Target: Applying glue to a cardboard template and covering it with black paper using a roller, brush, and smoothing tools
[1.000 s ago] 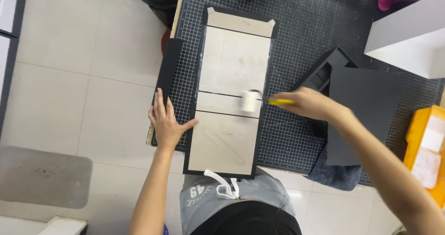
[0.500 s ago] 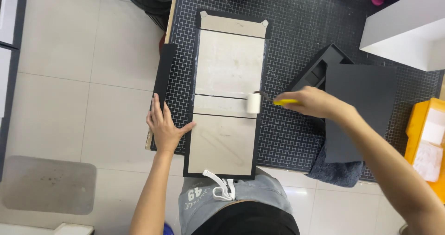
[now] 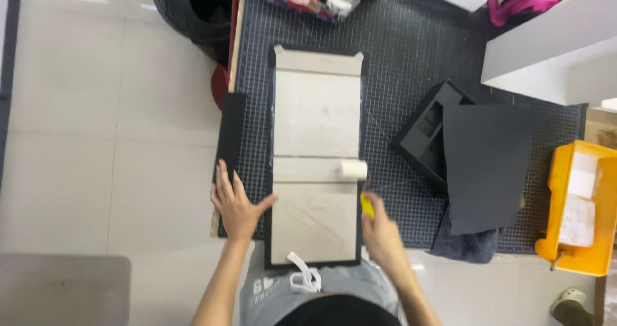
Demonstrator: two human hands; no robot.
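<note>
Low in the frame, the left hand [image 3: 236,205] lies flat with fingers spread on the edge of the black sheet [image 3: 268,236], its thumb reaching onto the lower grey board panel [image 3: 313,226]; it grips nothing and seems to press down so the piece does not slide. Just right of centre, the right hand [image 3: 380,231] is closed around the yellow handle [image 3: 366,205] of a small roller, whose white drum [image 3: 353,169] sits on the narrow middle strip [image 3: 305,170] at the right edge of the boards, a placement suited to pressing the panels onto the sheet beneath. Higher up, the large upper panel [image 3: 316,113] and a short top flap [image 3: 318,61] lie in line with the rest, all on the dark gridded cutting mat [image 3: 398,50]. A folded black flap [image 3: 229,136] lies just left of the boards. Right of centre, a black tray insert [image 3: 427,133] lies partly under a loose black card [image 3: 488,162], with a dark cloth [image 3: 466,244] below them. At the far right a yellow bin [image 3: 578,204] holds papers; a white box [image 3: 553,43] fills the upper right corner.
</note>
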